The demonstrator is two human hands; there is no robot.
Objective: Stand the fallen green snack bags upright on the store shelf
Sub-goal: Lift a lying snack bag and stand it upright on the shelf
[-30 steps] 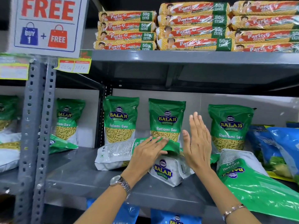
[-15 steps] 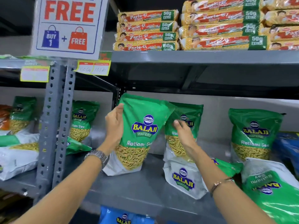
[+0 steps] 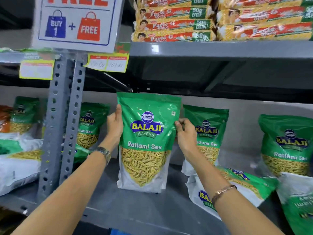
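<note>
A green Balaji Ratlami Sev bag (image 3: 147, 143) stands upright on the grey shelf (image 3: 135, 206), its base touching the shelf. My left hand (image 3: 114, 123) grips its left edge and my right hand (image 3: 184, 134) pinches its right edge. Behind on the right two more green bags stand upright: one (image 3: 207, 131) next to my right hand, another (image 3: 286, 146) at the far right. A fallen bag (image 3: 243, 189) lies flat under my right forearm, and another fallen bag (image 3: 298, 206) lies at the right edge.
A perforated grey upright post (image 3: 63, 126) divides the shelf bays. Left of it stand and lie more green bags (image 3: 89, 126). A "Buy 1 + Free" sign (image 3: 74, 24) hangs above, with yellow price tags (image 3: 108, 63). Biscuit packs (image 3: 172, 22) fill the upper shelf.
My left hand lifted a fallen bag off the pile and turned it upright. My right hand left the neighbouring bag and took the held bag's right edge. The bag now stands straight.
</note>
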